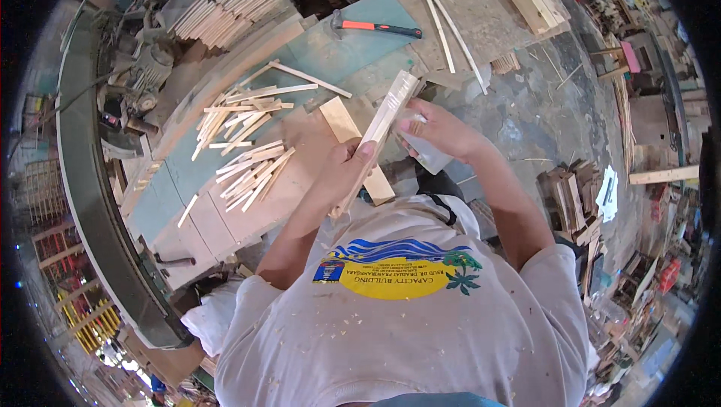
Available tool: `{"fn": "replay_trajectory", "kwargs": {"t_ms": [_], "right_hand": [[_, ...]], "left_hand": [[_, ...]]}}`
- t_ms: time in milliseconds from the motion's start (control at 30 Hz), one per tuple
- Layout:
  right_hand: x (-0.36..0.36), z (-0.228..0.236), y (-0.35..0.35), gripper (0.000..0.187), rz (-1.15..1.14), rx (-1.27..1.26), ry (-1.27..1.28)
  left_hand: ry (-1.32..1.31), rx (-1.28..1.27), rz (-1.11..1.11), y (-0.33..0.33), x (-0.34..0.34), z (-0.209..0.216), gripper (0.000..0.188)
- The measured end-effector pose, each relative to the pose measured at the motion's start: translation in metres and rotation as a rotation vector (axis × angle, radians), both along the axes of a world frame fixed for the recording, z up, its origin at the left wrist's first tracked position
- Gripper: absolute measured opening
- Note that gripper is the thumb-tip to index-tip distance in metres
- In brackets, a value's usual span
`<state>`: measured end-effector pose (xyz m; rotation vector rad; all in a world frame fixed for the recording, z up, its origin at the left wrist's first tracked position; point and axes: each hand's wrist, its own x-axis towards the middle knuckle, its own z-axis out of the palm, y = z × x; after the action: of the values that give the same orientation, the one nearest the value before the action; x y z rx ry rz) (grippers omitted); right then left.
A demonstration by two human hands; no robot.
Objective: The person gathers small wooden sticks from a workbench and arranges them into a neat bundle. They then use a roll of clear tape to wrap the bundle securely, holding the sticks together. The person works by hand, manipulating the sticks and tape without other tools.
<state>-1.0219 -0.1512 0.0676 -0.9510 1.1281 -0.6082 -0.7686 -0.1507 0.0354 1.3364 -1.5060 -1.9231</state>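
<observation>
My left hand (pixel 347 167) is closed around a long piece of wood (pixel 388 109), which slants up and away from my waist. White wet-looking streaks run along the upper face at its far end. Beside that end, my right hand (pixel 441 131) grips a white plastic bottle (pixel 432 155), partly hidden by the fingers. A flat pale board (pixel 342 120) lies beneath the held wood on the worktable. To the left, several short thin wooden sticks (pixel 259 174) are heaped loosely.
A hammer (pixel 379 28) with a black and orange handle lies at the table's far side. Long thin strips (pixel 443 20) rest near it. Stacked slats (pixel 225 5) stand at the far left, beside a large curved machine frame (pixel 81 174). Wood offcuts (pixel 567 197) are piled at right.
</observation>
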Motion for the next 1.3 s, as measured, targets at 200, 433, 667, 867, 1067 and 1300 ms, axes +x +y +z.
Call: {"fn": "replay_trajectory", "kwargs": {"t_ms": [200,433,667,867,1067,1300], "right_hand": [[-0.007,-0.025,0.002,0.064,-0.01,0.034,-0.206],[-0.001,-0.035,0.004,0.056,-0.136,0.076,-0.086],[0.018,-0.03,-0.01,0.049,-0.268,0.02,-0.008],[0.012,-0.024,-0.012,0.049,-0.072,-0.144,0.055],[0.011,-0.03,-0.005,0.048,-0.128,0.045,-0.093],[0.011,-0.045,0.01,0.054,-0.251,0.111,-0.171]], "left_hand": [[0.331,0.47,0.011,0.003,-0.007,-0.01,0.067],[0.036,0.054,-0.107,-0.017,-0.004,-0.015,0.06],[-0.56,-0.896,-0.011,0.003,-0.013,-0.013,0.043],[-0.449,-0.358,-0.179,-0.015,0.0,-0.004,0.035],[0.018,0.06,-0.148,-0.016,0.009,-0.009,0.033],[-0.416,-0.472,-0.231,-0.008,0.014,0.001,0.044]]}}
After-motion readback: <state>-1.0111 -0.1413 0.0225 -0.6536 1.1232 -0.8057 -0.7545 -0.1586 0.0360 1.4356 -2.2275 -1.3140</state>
